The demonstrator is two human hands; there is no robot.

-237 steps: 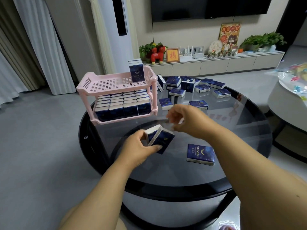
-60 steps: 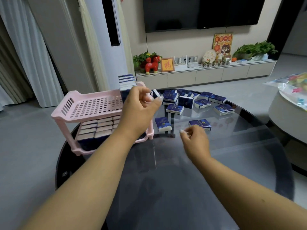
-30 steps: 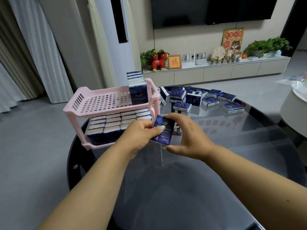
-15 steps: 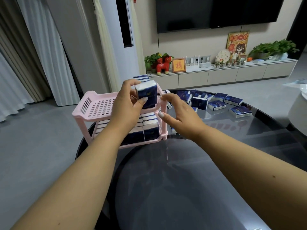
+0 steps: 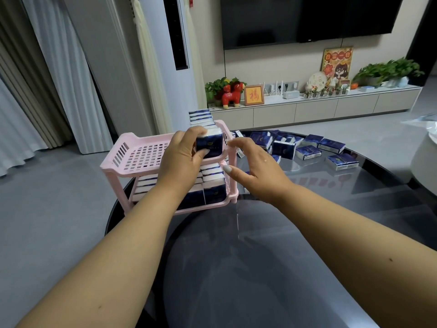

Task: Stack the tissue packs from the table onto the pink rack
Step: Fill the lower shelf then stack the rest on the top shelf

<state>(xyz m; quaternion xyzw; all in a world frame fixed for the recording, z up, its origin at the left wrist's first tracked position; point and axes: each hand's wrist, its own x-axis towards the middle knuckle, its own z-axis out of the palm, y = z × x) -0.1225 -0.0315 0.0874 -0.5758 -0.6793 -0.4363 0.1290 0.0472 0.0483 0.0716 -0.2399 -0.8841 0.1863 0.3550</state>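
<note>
Over pink rack point(image 5: 142, 159), left hand point(image 5: 182, 159) grip around tissue pack point(image 5: 210, 144)

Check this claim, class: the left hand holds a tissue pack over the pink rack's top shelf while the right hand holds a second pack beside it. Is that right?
Not quite. The head view shows the right hand holding nothing, its fingers loosely spread beside the pink rack. The left hand does hold a tissue pack over the top shelf.

Even, soft indoor light, moderately bright, no hard shadows. Dark glass tabletop point(image 5: 272, 256) mirrors the room, with a pale glare streak near centre. Wide-angle distortion bends the curtains point(image 5: 47, 91) at the left edge. Forearms near the bottom slightly soft; background reasonably sharp.
</note>
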